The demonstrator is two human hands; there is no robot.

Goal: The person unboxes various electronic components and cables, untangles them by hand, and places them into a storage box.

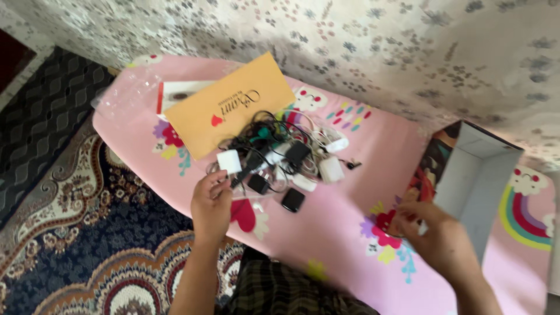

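Patterned carpet (70, 233) underlies a low counter (350, 221) draped in smooth pink printed cloth. An open cardboard box (475, 175) stands by the right hand (434, 236), whose fingers curl at its near edge. Left hand (211, 204) fingers pinch a cable beside a white charger (229, 161) in the tangled cables (280, 151), near a stiff tan envelope (230, 105).

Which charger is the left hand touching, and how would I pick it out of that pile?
Start at the pink table and find the yellow envelope lying on it. Just below the envelope sits a tangle of cables and chargers. The left hand touches the white square charger at the pile's left edge; the chargers right beside it are black.
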